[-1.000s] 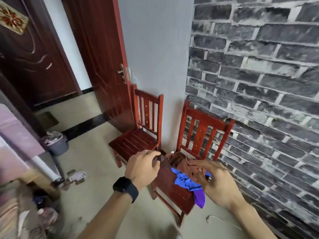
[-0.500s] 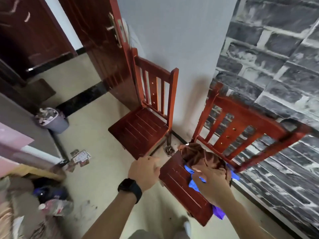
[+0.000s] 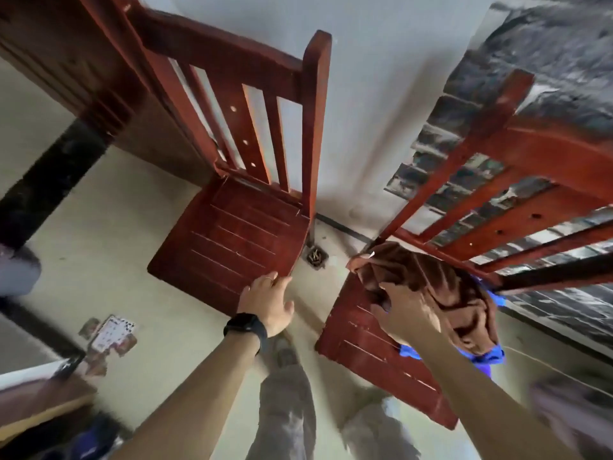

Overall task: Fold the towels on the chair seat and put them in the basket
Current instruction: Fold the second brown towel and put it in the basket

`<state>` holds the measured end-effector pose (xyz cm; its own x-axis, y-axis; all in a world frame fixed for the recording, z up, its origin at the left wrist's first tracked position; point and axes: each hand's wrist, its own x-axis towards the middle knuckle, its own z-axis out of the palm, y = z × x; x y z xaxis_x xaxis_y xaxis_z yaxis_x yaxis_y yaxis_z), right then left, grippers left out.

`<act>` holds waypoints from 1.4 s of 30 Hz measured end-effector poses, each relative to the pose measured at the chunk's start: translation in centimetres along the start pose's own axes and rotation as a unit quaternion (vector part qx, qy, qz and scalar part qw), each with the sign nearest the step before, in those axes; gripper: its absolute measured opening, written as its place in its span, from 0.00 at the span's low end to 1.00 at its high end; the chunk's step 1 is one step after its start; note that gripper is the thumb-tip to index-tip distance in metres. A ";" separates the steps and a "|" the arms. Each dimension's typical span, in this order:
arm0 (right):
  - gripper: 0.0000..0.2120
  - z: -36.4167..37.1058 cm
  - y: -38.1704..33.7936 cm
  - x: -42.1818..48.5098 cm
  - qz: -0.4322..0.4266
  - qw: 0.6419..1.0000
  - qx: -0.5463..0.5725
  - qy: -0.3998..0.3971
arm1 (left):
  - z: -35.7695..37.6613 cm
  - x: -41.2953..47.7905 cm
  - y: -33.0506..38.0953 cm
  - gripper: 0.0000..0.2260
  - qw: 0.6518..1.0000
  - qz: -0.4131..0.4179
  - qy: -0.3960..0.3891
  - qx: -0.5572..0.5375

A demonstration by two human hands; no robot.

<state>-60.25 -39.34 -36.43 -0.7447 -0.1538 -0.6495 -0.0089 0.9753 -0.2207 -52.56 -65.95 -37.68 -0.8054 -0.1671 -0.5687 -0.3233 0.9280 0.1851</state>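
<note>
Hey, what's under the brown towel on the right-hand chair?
A blue towel lies beneath the brown towel on the chair seat. Only its edges show, at the near side and by the backrest. The rest is covered, so anything else underneath cannot be seen.

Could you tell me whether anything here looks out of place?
Playing cards lie scattered on the floor at left. The brown towel is crumpled on the right-hand chair seat, and the blue towel pokes out from beneath it.
</note>
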 end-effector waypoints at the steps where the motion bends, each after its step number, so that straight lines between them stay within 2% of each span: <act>1: 0.28 0.8 -0.3 1.6 0.018 1.000 0.003 0.006 | 0.6 1.8 -1.0 0.27 1.000 0.002 -0.003 0.010; 6: 0.38 4.6 0.5 8.3 0.129 0.991 -0.024 0.031 | 4.4 8.5 -5.0 0.31 0.998 0.011 -0.017 0.060; 10: 0.44 7.4 2.1 11.0 0.214 0.976 -0.039 0.020 | 8.6 11.2 -7.5 0.32 0.994 0.005 -0.081 0.068; 12: 0.38 8.5 2.8 11.5 0.219 0.971 -0.071 0.067 | 10.6 11.6 -8.5 0.33 0.990 -0.014 -0.129 0.058; 15: 0.19 8.9 3.5 11.5 0.202 0.967 -0.106 0.112 | 12.9 11.3 -9.6 0.36 0.983 -0.021 -0.167 0.077; 18: 0.14 8.2 3.9 10.2 0.184 0.967 -0.059 0.165 | 12.6 11.2 -9.5 0.36 0.982 -0.011 -0.164 0.096; 22: 0.12 5.3 4.2 6.2 0.139 0.945 0.037 0.294 | 8.8 11.0 -7.9 0.29 0.981 0.005 -0.171 0.087; 25: 0.12 1.4 4.5 1.9 0.097 0.920 0.065 0.374 | 4.7 9.6 -5.3 0.29 0.985 0.037 -0.151 0.071; 30: 0.12 -7.2 2.7 -6.4 0.041 0.888 0.078 0.452 | -6.2 3.8 3.4 0.31 0.981 0.182 -0.060 -0.006; 35: 0.11 -15.5 -1.0 -14.2 -0.060 0.885 0.102 0.450 | -18.2 -4.5 12.0 0.36 0.944 0.310 0.031 -0.112; 39: 0.11 -20.1 -5.0 -19.8 -0.140 0.878 0.111 0.445 | -25.2 -9.0 14.7 0.41 0.913 0.373 0.080 -0.144; 40: 0.11 -20.8 -5.9 -20.7 -0.165 0.873 0.106 0.446 | -26.4 -9.7 14.7 0.39 0.910 0.380 0.084 -0.141; 42: 0.11 -21.7 -7.6 -22.4 -0.203 0.869 0.098 0.441 | -28.5 -10.7 13.9 0.26 0.903 0.402 0.106 -0.110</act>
<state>-57.98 -39.89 -4.47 -0.9293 -0.2132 0.3017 -0.3406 0.8106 -0.4763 -62.60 -60.71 -6.22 -0.8932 0.4492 -0.0189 0.3350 0.6931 0.6382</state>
